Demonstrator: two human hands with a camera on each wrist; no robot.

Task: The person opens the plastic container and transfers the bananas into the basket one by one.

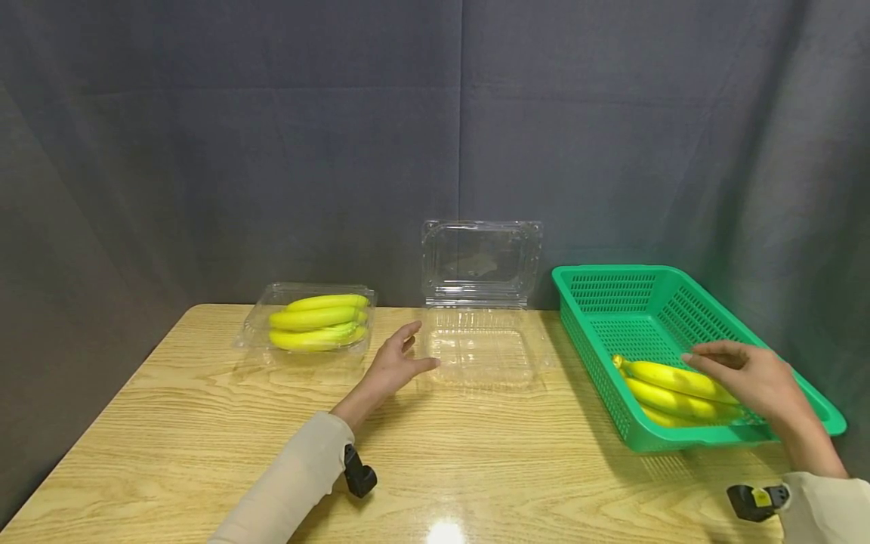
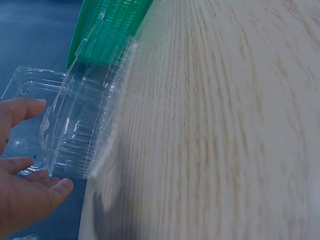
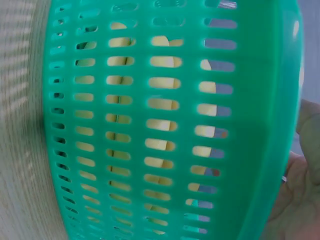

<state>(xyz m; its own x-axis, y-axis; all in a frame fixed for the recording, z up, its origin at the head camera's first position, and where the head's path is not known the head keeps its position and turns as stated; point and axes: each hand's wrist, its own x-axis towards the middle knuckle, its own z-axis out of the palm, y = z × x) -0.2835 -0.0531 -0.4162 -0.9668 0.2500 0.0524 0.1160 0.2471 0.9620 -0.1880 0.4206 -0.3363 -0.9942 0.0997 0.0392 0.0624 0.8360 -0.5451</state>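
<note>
A clear plastic clamshell box [image 1: 484, 359] stands unfolded at the table's far edge, its lid upright against the curtain. At the box's left side is my left hand [image 1: 393, 366], thumb and fingers spread with nothing between them. The left wrist view shows these fingers [image 2: 30, 192] close to the box's rim; whether they touch it I cannot tell. Over the green basket [image 1: 591, 363] hovers my right hand [image 1: 754, 378], its fingers loosely bent and holding nothing. Several yellow bananas [image 1: 680, 385] lie below it in the basket's near end. The basket wall [image 3: 260, 125] hides most of this hand in the right wrist view.
To the left, another clear clamshell box [image 1: 254, 332] holds several bananas [image 1: 318, 321], its lid down over them. A dark curtain [image 1: 326, 151] hangs right behind the wooden table [image 1: 476, 453]. The basket occupies the table's right side.
</note>
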